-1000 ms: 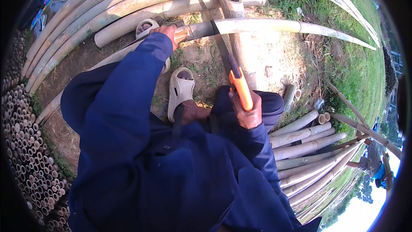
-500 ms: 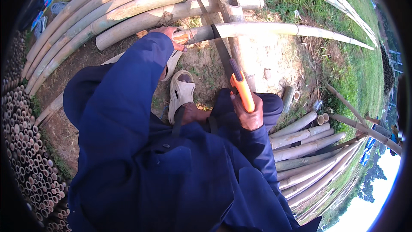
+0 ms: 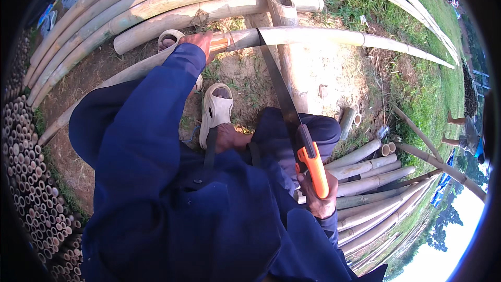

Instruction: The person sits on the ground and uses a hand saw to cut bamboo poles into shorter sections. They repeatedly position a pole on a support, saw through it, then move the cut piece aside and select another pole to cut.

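Note:
A long pale bamboo pole (image 3: 326, 35) runs across in front of me, resting over a thicker notched bamboo log (image 3: 292, 73). My left hand (image 3: 200, 42) is closed on the pole, left of the log. By its fingers an orange-brown strip (image 3: 220, 44) lies along the pole; I cannot make out what it is. My right hand (image 3: 319, 201) grips the orange handle of a handsaw (image 3: 282, 91). The dark blade slants up and away from me, its far end touching the pole near the log. Part of the handle covers my right fingers.
More bamboo poles (image 3: 172, 13) lie at the far left, with another pile (image 3: 376, 177) at the right. Cut bamboo ends (image 3: 31, 177) are stacked along the left edge. My sandalled foot (image 3: 216, 107) stands below the pole. Another person (image 3: 467, 130) is at the far right.
My right hand has drawn the saw back toward me and slightly right, so more blade shows on my side of the pole. My left hand stays on the pole.

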Motion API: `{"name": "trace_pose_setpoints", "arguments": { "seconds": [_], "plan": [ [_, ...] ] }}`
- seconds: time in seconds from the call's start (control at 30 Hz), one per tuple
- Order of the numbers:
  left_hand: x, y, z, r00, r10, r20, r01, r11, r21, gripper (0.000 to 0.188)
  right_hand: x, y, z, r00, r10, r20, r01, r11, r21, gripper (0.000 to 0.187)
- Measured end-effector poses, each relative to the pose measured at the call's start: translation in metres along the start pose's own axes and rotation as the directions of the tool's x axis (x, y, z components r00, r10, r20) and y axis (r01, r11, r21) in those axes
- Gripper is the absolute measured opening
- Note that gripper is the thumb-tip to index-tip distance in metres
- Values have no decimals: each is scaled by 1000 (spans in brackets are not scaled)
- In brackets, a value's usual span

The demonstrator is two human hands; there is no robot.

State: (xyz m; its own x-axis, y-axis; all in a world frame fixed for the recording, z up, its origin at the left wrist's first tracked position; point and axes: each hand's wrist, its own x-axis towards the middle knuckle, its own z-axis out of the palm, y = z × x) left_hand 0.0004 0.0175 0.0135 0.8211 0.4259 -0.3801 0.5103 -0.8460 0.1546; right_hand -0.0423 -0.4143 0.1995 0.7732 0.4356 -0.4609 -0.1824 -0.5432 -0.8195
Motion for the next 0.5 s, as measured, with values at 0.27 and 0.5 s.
{"name": "trace_pose_setpoints", "arguments": {
  "seconds": [0.27,0.5],
  "plan": [
    [2,2,5,999,35,-42,-34,999,11,47,128,26,69,950,-308,-57,299,946,-127,18],
    [-1,0,-5,998,57,26,-56,998,-29,48,2,-9,-9,1000,16,9,-16,998,-54,34]
  ]
}}
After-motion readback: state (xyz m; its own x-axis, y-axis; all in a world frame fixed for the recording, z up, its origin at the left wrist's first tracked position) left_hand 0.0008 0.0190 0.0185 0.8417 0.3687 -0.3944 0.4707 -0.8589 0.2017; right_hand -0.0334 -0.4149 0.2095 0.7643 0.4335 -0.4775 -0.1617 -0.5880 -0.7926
